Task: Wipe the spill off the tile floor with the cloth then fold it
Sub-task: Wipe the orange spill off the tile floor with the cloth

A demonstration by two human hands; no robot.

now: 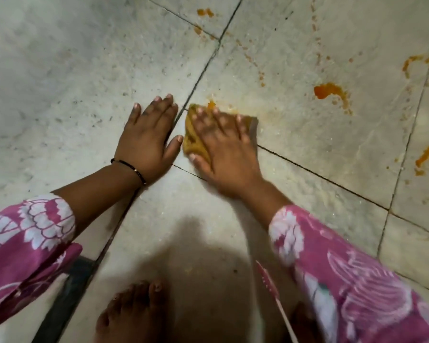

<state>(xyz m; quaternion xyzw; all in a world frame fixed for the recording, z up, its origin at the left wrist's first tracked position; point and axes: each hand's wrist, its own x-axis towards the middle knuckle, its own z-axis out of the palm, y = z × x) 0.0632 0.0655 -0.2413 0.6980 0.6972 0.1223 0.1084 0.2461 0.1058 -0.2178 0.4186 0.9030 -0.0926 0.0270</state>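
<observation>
You are pressing your right hand [223,144] down flat on the cloth [196,137], fingers spread and nearly straight over it, the thumb lying along its near edge; the hand is blurring, so the exact grip is hard to read. The cloth, a small mustard-yellow wad, is lying on the tile floor [60,70] near the centre of the view, just right of a dark grout line. Your left hand [146,139] is resting palm-down on the floor at the cloth's 9 o'clock, fingers straight and holding nothing, its thumb tip just beside the cloth. A black bracelet [129,168] is circling that wrist. Orange spill [330,91] is lying at the cloth's 2 o'clock, well apart, with more smears toward 3 o'clock and spots at 12 o'clock. Your bare foot [131,310] is standing at 6 o'clock.
</observation>
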